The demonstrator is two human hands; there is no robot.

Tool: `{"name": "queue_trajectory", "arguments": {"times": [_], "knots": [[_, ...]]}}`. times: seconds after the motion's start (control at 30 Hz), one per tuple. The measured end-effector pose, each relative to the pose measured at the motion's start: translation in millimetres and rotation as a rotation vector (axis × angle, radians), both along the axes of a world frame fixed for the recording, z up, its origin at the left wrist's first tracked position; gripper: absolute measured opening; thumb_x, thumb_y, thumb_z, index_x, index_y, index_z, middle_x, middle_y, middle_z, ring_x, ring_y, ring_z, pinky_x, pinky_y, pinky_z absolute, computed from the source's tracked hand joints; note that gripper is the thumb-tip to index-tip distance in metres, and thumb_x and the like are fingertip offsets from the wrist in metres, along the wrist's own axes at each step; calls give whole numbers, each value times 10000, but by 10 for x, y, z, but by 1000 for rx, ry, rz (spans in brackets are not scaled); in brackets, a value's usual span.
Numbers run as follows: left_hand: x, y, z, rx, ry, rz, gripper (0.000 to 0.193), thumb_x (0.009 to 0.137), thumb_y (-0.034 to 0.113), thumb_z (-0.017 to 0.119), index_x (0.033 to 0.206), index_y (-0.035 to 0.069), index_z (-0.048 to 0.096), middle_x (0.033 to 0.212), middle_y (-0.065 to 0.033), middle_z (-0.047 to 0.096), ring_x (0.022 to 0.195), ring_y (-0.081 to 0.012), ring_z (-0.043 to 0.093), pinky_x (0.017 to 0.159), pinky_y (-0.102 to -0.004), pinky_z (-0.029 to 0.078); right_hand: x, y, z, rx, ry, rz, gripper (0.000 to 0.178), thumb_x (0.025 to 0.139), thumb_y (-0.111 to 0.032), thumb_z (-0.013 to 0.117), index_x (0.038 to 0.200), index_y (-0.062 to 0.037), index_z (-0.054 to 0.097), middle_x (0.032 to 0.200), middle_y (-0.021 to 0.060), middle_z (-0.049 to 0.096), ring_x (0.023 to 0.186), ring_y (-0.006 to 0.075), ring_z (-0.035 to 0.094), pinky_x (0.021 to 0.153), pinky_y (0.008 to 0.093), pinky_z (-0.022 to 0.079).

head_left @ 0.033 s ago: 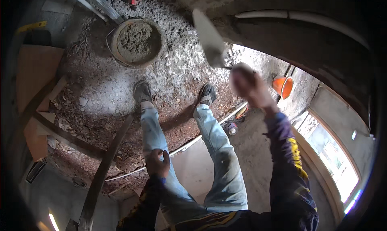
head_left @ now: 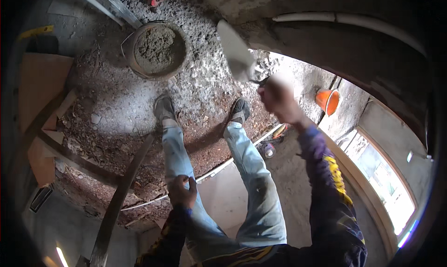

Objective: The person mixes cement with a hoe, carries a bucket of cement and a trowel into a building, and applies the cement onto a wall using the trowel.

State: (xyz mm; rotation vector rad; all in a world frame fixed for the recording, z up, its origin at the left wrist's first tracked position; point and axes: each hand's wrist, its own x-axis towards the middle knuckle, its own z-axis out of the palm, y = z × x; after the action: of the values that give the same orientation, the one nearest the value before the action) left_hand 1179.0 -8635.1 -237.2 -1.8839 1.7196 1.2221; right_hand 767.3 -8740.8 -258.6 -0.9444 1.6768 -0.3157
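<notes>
My right hand (head_left: 281,99), partly smeared by motion, is closed round the handle of a trowel. The pale blade of the trowel (head_left: 236,52) points up and to the left, close to the dark wall. Whether mortar lies on the blade I cannot tell. Lower down, my left hand (head_left: 182,191) rests at my left thigh, thumb apart from loosely bent fingers, holding nothing. Beyond my feet stands a round bucket (head_left: 180,64) with grey mortar (head_left: 156,47) inside.
A white pipe (head_left: 305,17) runs along the wall at upper right. An orange bucket (head_left: 321,99) lies tipped on the right, near a bright window (head_left: 379,169). Rubble (head_left: 116,113) covers the ground. Dark timbers (head_left: 118,197) and brown boards (head_left: 44,87) occupy the left.
The trowel's blade has shifted slightly down and left, with my right hand turning on it. My left hand stays at the thigh.
</notes>
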Motion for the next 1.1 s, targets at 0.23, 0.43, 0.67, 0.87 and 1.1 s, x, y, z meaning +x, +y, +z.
{"name": "queue_trajectory", "arguments": {"times": [0.23,0.43,0.67,0.87,1.1], "knots": [[-63,265,-156,-62,-47,90,154,794,220,679,851,80,650,810,-104,662,753,-310,637,706,-428,501,-202,226,-2642,4,517,90,393,962,-422,492,1015,-34,527,798,243,636,723,415,635,650,491,489],[-229,440,-222,-148,-83,-4,140,761,163,679,823,67,599,808,-104,649,766,-295,645,685,-402,519,-453,43,-3001,-34,480,-96,420,949,-413,476,994,-13,595,854,263,646,843,426,643,735,476,495],[-317,421,-231,-287,-79,-107,137,756,149,683,826,72,595,793,-104,637,742,-300,638,674,-407,519,-616,142,-2611,-192,495,-132,378,946,-376,514,961,-6,590,846,255,647,849,432,638,710,477,491],[-309,305,-177,-202,-5,-49,137,765,147,690,844,82,598,815,-86,650,741,-290,642,673,-394,521,-630,125,-2057,-169,512,-22,298,958,-295,527,947,-4,592,870,230,665,797,403,656,675,445,505],[-192,107,-85,-186,-2,-29,140,783,165,692,838,77,598,825,-90,657,757,-293,647,700,-393,514,-373,45,-1394,-266,586,-73,245,950,-264,553,945,-20,577,825,201,665,747,397,648,628,437,493]]}}
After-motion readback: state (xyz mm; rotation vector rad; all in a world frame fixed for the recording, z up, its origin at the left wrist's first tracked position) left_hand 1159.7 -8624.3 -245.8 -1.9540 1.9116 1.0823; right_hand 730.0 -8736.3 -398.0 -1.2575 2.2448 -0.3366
